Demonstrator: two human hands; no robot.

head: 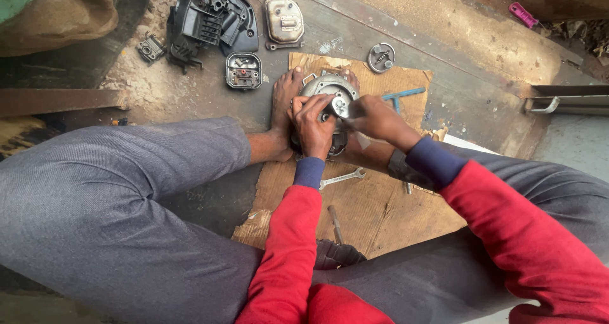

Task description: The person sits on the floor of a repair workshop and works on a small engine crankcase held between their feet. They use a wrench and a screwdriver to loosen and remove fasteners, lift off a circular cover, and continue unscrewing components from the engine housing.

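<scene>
Fingers of both hands grip a round engine casing (323,89), face up, clamped between feet.

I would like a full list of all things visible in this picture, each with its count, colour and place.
engine part: one, grey metal, on the cardboard, held between both bare feet
shiny metal tool: one, silver, in the right hand, on the engine part
cardboard sheet: one, brown, on the floor
open-end spanner: one, silver, on the cardboard near the left wrist
T-shaped tool: one, blue, on the cardboard, right of the engine part
black plastic housing: one, top left on the floor
metal cover: one, grey, beside the housing
round metal part: one, grey, above the cardboard
pink object: one, top right
feet: two, bare, gripping the engine part
left hand: on the engine part
right hand: holding the tool
</scene>
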